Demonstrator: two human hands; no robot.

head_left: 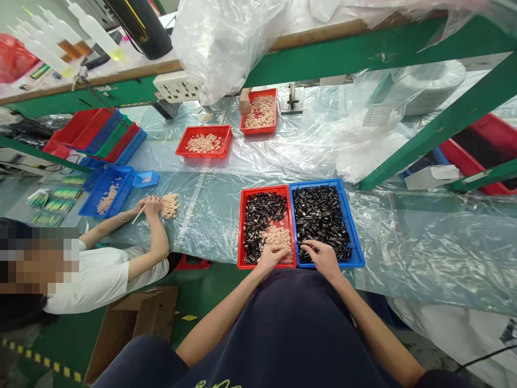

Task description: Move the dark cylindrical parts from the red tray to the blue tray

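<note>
Three red trays (pixel 204 156) and two blue trays (pixel 327 264) hold parts, plus apparently one small blue dish (pixel 145 186).

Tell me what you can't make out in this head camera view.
All in the head view:
Anything held by the right hand: too small, and its fingers cover it.
Markings on the black cylinders: too small to read.
Arm behind the far hand: hidden by a hanging plastic bag.
Paper label: blurred behind plastic film.

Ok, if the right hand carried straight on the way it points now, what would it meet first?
The black parts heaped in the blue tray. The right hand sits just over them, perhaps already touching, though depth is hard to judge from this view.
</note>
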